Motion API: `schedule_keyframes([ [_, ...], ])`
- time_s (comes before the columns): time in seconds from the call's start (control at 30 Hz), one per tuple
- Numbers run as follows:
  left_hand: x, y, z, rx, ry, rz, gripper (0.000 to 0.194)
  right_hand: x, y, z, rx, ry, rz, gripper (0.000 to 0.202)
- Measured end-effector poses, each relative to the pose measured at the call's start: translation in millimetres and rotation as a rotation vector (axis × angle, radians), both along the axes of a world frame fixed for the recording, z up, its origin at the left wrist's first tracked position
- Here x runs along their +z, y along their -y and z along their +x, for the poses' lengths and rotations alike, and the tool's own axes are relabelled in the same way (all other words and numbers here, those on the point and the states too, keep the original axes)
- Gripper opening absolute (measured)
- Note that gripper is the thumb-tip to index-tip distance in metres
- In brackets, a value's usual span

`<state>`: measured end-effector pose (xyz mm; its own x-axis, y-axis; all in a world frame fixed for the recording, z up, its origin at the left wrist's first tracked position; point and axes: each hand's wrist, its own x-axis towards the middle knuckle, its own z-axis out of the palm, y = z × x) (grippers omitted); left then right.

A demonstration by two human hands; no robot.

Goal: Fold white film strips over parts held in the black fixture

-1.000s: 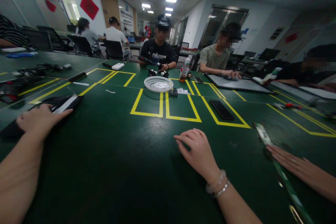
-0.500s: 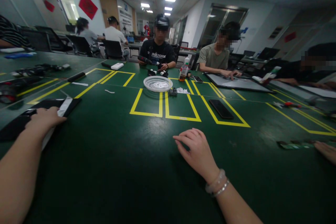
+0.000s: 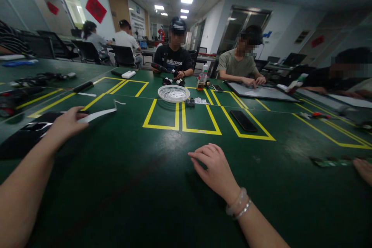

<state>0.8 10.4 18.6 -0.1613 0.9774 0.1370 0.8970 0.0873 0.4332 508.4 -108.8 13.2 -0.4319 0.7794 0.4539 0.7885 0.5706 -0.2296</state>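
Note:
My left hand [image 3: 67, 126] is closed on a white paper strip [image 3: 101, 114], which sticks out to the right from between thumb and fingers. Under and beside that hand lies a flat black item [image 3: 20, 135] with a glossy patch; I cannot make out its kind. My right hand [image 3: 211, 168] hovers over or rests on the green table [image 3: 130, 186], with its fingers curved and thumb apart. Nothing is in it. Two bracelets circle the right wrist.
A white plastic basket [image 3: 173, 93] stands mid-table among yellow tape outlines. A black phone [image 3: 243, 120] lies right of it. A bottle [image 3: 202, 79], green circuit boards [image 3: 331, 161] and a power bank [image 3: 128, 74] are also about. People sit across the table; another person's hand [image 3: 363, 170] is at far right.
My left hand has moved right and up, lifting the white strip off the black item. My right hand has hardly moved.

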Motion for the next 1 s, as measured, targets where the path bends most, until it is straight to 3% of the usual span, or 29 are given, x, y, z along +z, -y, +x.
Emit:
schedule_keyframes([
  [0.13,15.2,18.6,87.7,-0.397,0.162,0.003,0.074,-2.1,1.1,-1.6,0.072,0.003,0.008,0.027],
  [0.27,16.8,48.8,157.3,-0.774,0.213,-0.097,0.059,0.5,6.4,-7.6,0.134,0.010,-0.008,0.020],
  [0.4,12.5,72.7,187.8,-0.995,0.213,-0.126,0.059,2.6,10.6,-14.0,0.155,0.030,-0.127,0.018],
  [0.57,9.9,79.7,193.5,-1.055,0.270,-0.154,0.056,-2.5,8.1,-13.8,0.178,-0.023,-0.260,0.021],
  [0.7,5.8,56.7,171.7,-0.908,0.211,-0.127,0.060,-2.2,5.2,-7.9,0.108,-0.117,-0.282,0.023],
  [0.87,5.7,18.0,99.4,-0.270,-0.151,-0.091,0.068,-0.7,-5.1,2.1,-0.029,-0.536,-0.342,0.027],
  [1.0,-0.6,11.2,20.1,0.176,-0.280,-0.166,0.079,-0.7,-14.7,7.5,-0.104,-1.031,-0.398,0.039],
])
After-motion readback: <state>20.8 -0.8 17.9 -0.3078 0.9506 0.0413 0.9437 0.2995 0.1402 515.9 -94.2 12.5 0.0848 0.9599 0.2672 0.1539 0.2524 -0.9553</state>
